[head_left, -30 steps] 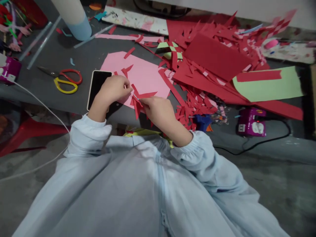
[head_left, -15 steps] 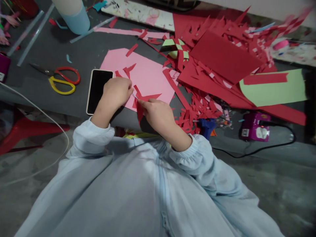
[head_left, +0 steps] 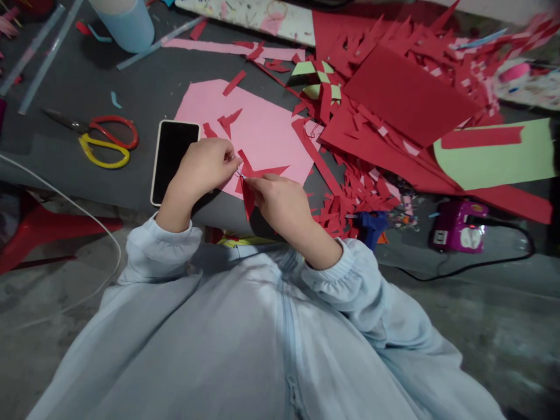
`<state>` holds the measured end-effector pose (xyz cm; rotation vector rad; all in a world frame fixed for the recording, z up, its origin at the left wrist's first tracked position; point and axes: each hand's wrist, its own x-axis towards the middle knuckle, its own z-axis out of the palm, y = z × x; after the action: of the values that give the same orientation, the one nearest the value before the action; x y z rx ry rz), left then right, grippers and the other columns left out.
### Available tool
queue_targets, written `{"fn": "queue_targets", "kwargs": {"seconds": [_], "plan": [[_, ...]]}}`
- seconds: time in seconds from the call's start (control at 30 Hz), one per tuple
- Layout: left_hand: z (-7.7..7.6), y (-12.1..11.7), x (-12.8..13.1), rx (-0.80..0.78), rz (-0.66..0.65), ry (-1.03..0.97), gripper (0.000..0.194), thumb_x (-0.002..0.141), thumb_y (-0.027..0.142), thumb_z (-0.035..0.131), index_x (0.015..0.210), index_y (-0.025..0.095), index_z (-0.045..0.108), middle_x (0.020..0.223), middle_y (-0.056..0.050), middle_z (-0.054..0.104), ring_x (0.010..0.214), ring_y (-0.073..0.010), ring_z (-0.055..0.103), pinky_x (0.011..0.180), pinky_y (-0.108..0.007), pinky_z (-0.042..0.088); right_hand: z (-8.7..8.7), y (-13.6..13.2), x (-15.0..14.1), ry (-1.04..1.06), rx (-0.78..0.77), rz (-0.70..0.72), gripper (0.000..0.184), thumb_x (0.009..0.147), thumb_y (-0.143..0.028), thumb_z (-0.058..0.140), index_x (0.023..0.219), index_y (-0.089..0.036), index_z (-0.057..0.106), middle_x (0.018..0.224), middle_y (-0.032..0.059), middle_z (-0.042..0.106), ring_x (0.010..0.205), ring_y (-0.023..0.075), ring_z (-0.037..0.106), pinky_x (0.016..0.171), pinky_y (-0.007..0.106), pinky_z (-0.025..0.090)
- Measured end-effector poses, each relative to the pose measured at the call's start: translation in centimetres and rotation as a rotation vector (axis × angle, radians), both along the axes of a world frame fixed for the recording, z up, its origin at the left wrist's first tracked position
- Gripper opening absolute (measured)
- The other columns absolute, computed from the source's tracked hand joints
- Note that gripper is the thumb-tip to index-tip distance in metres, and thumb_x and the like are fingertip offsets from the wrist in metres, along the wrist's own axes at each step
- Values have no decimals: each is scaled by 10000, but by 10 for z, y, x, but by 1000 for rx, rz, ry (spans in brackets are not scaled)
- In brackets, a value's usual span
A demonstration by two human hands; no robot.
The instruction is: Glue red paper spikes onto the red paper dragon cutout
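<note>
My left hand (head_left: 203, 169) and my right hand (head_left: 280, 201) meet over the near edge of a dark table (head_left: 131, 87). Both are closed in a pinch on a pointed red paper cutout (head_left: 249, 181), with a thin silvery thing between the fingertips that I cannot make out. The cutout lies over a pink sheet (head_left: 254, 128). A black phone (head_left: 171, 157) rests just left of my left hand.
Red-and-yellow scissors (head_left: 107, 140) lie at the left. A heap of red paper scraps (head_left: 394, 99) and a green sheet (head_left: 494, 157) fill the right. A blue glue gun (head_left: 371, 224) and a purple device (head_left: 459, 224) with a black cable sit lower right. A pale blue cylinder (head_left: 125, 20) stands at the back.
The view has shifted slightly; both hands stay pinched on the red cutout, the fingertips drawing a little closer together.
</note>
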<state>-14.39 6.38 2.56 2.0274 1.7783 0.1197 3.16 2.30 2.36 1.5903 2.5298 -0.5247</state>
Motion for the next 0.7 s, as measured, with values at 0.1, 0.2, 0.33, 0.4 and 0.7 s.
{"fn": "queue_targets", "kwargs": {"seconds": [0.1,0.2,0.33,0.4,0.7], "plan": [[-1,0,0,0,9,10,260,894,346,522,901,204,740,836,-81,728,876,-245,653,791,-341,467,-1,1,0,11,-1,3,413,993,-188,411,1294,-232,690,1082,107,737,899,259,687,639,324,386],[-2,0,0,-7,21,18,251,897,346,528,916,200,731,855,-79,726,887,-244,654,799,-338,467,-2,1,0,9,-2,-2,413,999,-200,403,1291,-235,693,1083,107,737,890,259,686,642,327,389],[0,-1,-1,-11,49,48,249,918,343,527,960,190,719,935,-93,731,917,-251,657,822,-348,470,-2,2,0,2,-9,-5,421,998,-200,407,1316,-247,680,1083,107,736,880,254,686,647,325,395],[3,-4,-1,-2,59,87,265,938,345,519,1011,178,710,1003,-104,730,939,-250,653,838,-349,469,-1,1,0,-6,-14,-7,424,1000,-201,404,1323,-245,676,1075,111,735,877,255,688,648,328,398],[18,-40,2,25,-7,197,362,1009,315,397,1182,234,704,1136,-104,732,1045,-277,673,829,-361,474,0,2,-1,-36,-13,-1,434,1006,-196,385,1326,-246,674,1063,118,730,872,249,683,639,315,399]]}}
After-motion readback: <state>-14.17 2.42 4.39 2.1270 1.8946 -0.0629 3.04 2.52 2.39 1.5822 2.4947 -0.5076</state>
